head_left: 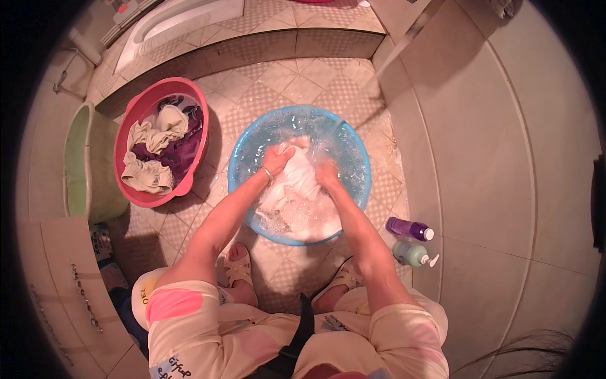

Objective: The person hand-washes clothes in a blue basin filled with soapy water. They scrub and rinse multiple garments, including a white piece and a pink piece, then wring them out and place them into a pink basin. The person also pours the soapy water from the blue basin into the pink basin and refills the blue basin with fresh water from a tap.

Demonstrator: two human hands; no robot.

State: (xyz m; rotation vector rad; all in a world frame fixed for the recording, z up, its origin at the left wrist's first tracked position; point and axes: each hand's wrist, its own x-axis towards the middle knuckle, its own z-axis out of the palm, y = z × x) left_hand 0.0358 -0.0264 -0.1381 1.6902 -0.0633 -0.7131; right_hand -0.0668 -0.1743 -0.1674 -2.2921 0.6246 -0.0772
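Observation:
A blue plastic basin [233, 201] of sudsy water stands on the floor before me. In it lies a white cloth garment [297, 177], wet and bunched, partly under the water. My left hand [278, 160], with a bracelet at the wrist, grips the cloth's left side, thumb on top. On the cloth's right side is my right hand [326, 173], blurred and partly hidden by splashing water, its fingers closed on the fabric. A stream of water [367, 90] falls slantwise from the upper right into the basin near my right hand.
To the left, a red tub [204, 142] holds beige garments [149, 177] and dark purple cloth [187, 154] in water. Beside it stands a green bin [90, 161]. A purple bottle [408, 229] and a pump bottle [411, 253] are by the right wall. A tiled step [265, 45] runs behind.

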